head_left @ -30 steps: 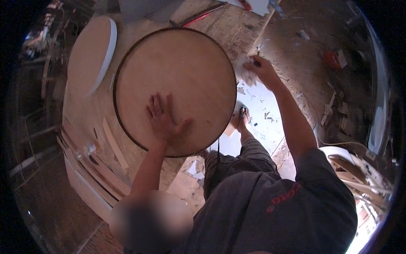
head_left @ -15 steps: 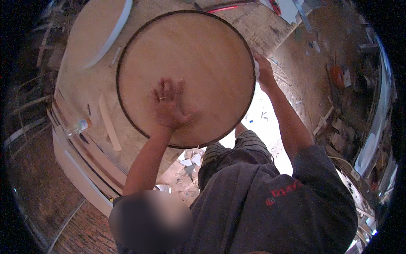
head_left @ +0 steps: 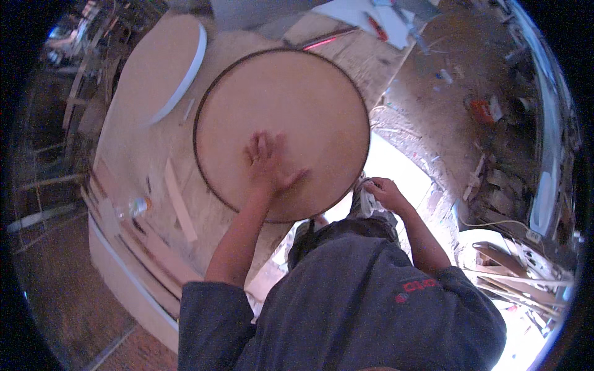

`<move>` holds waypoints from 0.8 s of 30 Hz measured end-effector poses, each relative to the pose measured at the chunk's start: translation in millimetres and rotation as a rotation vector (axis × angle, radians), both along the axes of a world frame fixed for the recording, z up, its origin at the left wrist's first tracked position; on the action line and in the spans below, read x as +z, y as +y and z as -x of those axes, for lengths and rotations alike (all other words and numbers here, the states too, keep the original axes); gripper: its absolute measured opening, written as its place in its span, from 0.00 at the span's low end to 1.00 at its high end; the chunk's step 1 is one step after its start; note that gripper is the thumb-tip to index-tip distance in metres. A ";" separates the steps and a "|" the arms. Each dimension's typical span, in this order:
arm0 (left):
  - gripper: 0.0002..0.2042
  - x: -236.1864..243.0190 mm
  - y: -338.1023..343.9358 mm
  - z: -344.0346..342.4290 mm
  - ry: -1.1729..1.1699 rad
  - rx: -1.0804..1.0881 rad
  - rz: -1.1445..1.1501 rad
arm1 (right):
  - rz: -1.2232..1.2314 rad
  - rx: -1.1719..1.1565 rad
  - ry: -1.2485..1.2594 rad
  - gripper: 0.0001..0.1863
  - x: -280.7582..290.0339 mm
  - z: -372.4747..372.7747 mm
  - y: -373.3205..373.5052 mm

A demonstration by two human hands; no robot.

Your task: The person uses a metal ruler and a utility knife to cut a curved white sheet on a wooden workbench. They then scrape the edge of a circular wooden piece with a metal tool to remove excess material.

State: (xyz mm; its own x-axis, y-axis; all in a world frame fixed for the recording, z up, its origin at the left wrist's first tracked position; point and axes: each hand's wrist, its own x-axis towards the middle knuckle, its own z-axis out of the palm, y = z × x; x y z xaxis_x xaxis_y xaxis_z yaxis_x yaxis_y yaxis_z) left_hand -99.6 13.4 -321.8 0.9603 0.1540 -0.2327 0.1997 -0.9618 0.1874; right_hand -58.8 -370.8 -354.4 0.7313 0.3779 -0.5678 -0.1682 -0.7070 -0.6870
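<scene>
A round wooden disc point(head_left: 281, 99) with a dark edge band lies on the workbench. My left hand point(head_left: 267, 162) rests on its face, fingers spread and slightly blurred. Just outside the disc's lower right edge, my right hand point(head_left: 385, 193) has its fingers closed on a crumpled white cloth point(head_left: 371, 204), held low near my body.
A second disc point(head_left: 154, 65) with a white edge lies at upper left on the bench point(head_left: 127, 154). A pale strip point(head_left: 179, 201), a bottle point(head_left: 133, 208) and long boards flank it. Red-handled tools point(head_left: 377, 28) lie at the back; offcuts litter the floor point(head_left: 433, 93) to the right.
My right hand has moved down along the disc's right edge toward my body, still with the white cloth. My left hand stays spread on the disc. The whole view has shifted.
</scene>
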 end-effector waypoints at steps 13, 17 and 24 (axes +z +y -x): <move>0.56 -16.4 1.0 8.7 -0.209 0.136 0.026 | -0.222 -0.102 -0.519 0.24 111.4 -311.6 13.5; 0.50 1.3 -13.7 13.9 -0.209 0.275 0.049 | -0.069 0.003 -0.556 0.24 118.8 -417.7 53.9; 0.46 -3.0 -72.7 84.4 -0.211 0.655 -0.255 | 0.120 0.336 -0.790 0.14 53.8 -510.9 112.9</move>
State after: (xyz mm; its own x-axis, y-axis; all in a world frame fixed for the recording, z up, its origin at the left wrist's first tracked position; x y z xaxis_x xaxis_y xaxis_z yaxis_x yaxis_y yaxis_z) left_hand -183.9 -59.3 -324.8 0.6733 0.7363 0.0670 0.7328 -0.6767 0.0719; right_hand 452.1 -257.8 -300.6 0.7888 0.6146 0.0100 0.5576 -0.7086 -0.4324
